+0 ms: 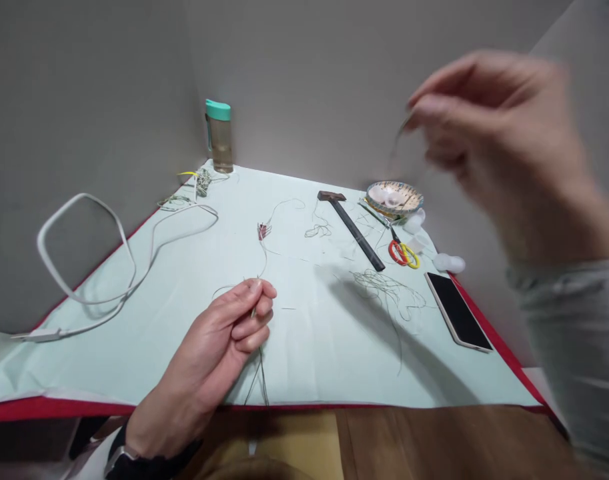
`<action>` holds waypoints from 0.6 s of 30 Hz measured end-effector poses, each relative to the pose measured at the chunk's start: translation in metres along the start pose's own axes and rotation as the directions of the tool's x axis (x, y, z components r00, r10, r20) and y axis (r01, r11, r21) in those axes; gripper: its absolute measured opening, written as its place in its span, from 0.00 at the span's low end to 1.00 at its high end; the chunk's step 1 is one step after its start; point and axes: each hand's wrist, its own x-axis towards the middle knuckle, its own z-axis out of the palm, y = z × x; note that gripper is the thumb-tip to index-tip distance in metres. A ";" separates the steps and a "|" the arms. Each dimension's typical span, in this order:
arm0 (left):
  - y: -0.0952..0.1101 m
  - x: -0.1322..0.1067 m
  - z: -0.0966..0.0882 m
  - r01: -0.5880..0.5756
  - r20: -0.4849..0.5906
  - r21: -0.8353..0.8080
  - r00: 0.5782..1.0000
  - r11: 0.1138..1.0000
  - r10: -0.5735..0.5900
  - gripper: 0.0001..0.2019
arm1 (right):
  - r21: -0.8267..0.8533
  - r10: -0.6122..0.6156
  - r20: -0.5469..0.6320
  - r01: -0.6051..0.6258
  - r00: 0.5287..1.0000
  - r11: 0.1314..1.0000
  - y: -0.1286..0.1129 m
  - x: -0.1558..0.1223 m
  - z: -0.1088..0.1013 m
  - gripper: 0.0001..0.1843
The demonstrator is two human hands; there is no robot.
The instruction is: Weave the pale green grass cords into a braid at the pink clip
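Observation:
My left hand (219, 340) is closed in a pinch above the front of the table, with thin green cord (262, 263) between thumb and fingers. Strands of it trail below the hand, and above it the cord runs to a small dark-red piece (263, 231) lying on the cloth. Raised high at the right, my right hand (499, 127) is blurred by motion. Its thumb and forefinger pinch a thin dark strand (398, 137) that hangs down and fades out; its far end cannot be made out.
A hammer (357, 233), red-and-yellow scissors (404, 253), a patterned bowl (411, 199) and a phone (457, 310) lie right of centre. Loose cord (384, 287) is heaped before them. A white cable (119, 220) loops at left; a bottle (221, 140) stands at the back.

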 end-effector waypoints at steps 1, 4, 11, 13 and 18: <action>-0.004 -0.001 0.001 -0.009 0.010 0.040 1.000 0.999 0.008 0.08 | -0.007 -0.057 0.039 0.057 0.998 0.998 0.004 -0.024 0.018 0.02; -0.016 -0.005 0.004 0.007 0.053 0.146 0.998 0.989 -0.015 0.08 | -0.147 -0.247 0.266 0.293 0.932 0.945 0.020 -0.097 0.066 0.03; -0.029 -0.006 -0.001 0.051 0.003 0.135 0.999 0.989 -0.052 0.06 | -0.290 -0.465 0.459 0.623 0.757 0.727 0.026 -0.197 0.104 0.17; -0.025 -0.006 -0.001 0.056 -0.019 0.131 0.998 0.990 -0.054 0.06 | -0.311 -0.454 0.467 0.621 0.759 0.720 0.027 -0.208 0.099 0.17; -0.010 -0.004 0.002 0.053 -0.041 0.040 0.998 0.998 -0.051 0.11 | -0.406 -0.410 0.406 0.563 0.817 0.720 0.048 -0.228 0.073 0.14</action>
